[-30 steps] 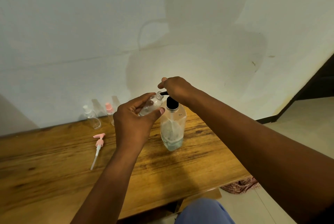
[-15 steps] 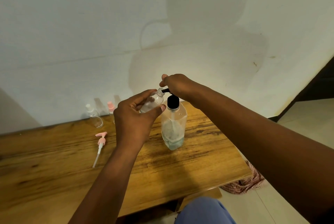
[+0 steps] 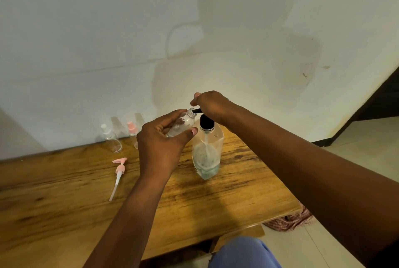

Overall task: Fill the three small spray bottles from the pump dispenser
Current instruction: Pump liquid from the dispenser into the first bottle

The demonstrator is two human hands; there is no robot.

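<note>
A clear pump dispenser (image 3: 206,153) with a black collar stands on the wooden table (image 3: 237,192); a little bluish liquid lies at its bottom. My right hand (image 3: 212,103) rests on top of the black pump head, covering it. My left hand (image 3: 160,144) grips a small clear bottle (image 3: 183,124), tilted, its open neck right at the black nozzle tip. Two more small spray bottles stand at the wall: one with a white cap (image 3: 111,140) and one with a pink cap (image 3: 132,132), partly hidden behind my left hand.
A loose pink pump top with a long white tube (image 3: 118,173) lies on the table left of my left arm. The wall runs close behind the table. A patterned cloth (image 3: 289,221) lies on the floor past the table's right edge.
My right hand and the pump head rose slightly, then held. The small bottle stays at the nozzle in my left hand. The camera shifted a little.
</note>
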